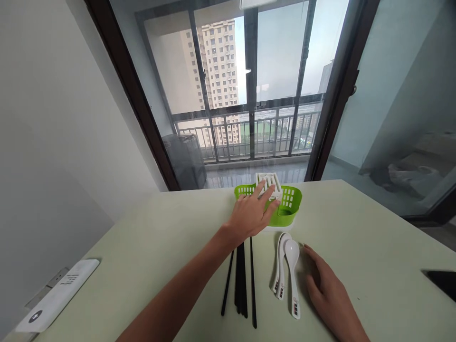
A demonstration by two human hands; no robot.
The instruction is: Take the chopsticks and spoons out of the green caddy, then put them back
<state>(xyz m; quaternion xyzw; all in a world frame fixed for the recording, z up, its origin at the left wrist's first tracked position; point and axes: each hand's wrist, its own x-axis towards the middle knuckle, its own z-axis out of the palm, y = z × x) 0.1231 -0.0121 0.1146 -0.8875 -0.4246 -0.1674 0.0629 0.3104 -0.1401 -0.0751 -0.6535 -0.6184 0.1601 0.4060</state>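
Note:
My left hand (252, 213) reaches over the front of a green plastic basket (288, 216) with perforated sides. Its fingers are spread across a white slotted rack (269, 179) at the basket's middle, and the palm hides part of both. Below that hand, several black chopsticks (241, 285) lie lengthwise on the table, their far ends partly covered by my wrist. White spoons with long handles (293, 270) lie to the right of the chopsticks, two of them nested together. Beside the spoons my right hand (326, 289) rests on the tabletop, fingers loosely bent, thumb apart, holding nothing.
The pale green table (160, 237) ends just behind the basket, at a glass door. A white power strip or similar long box (60, 294) lies at the left edge by the wall. A dark flat object (443, 281) sits at the right edge.

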